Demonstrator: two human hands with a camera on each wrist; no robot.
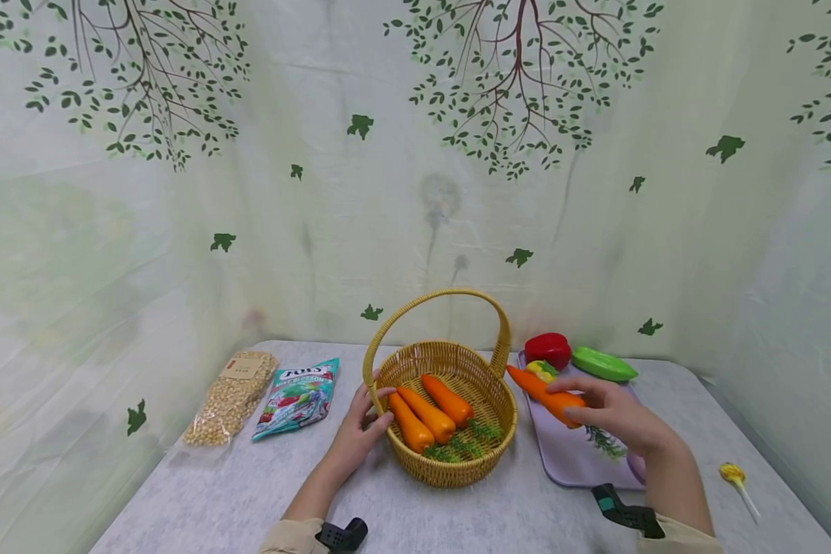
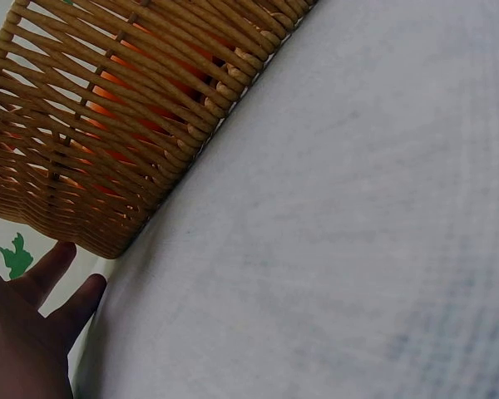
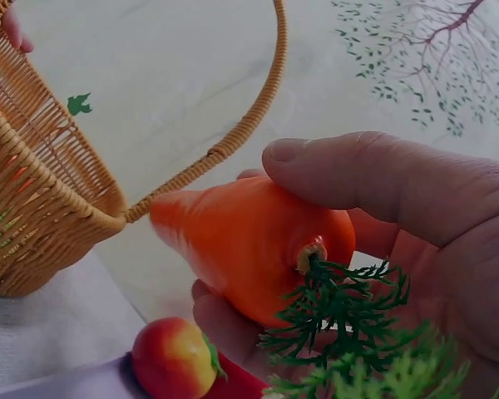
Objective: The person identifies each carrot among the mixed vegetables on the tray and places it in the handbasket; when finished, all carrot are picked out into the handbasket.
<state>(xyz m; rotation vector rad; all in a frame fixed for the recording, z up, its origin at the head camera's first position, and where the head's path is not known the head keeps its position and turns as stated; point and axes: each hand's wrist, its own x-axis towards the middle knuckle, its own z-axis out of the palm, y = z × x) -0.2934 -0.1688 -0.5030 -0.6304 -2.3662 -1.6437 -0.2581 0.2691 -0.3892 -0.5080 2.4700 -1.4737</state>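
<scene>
The woven wicker basket (image 1: 450,415) stands on the grey counter (image 1: 249,492) between the two hands, touching the left hand (image 1: 360,435), with three orange toy carrots (image 1: 429,415) in it. Left of that hand lie a sweets packet (image 1: 296,398) and a bag of beans (image 1: 231,396). The right hand (image 1: 612,415) holds a fourth orange toy carrot (image 1: 543,395) above a lilac tray (image 1: 575,458). A red toy pepper (image 1: 548,348) and green toy pod (image 1: 602,363) lie behind that hand, a lollipop (image 1: 734,477) to its right.
</scene>
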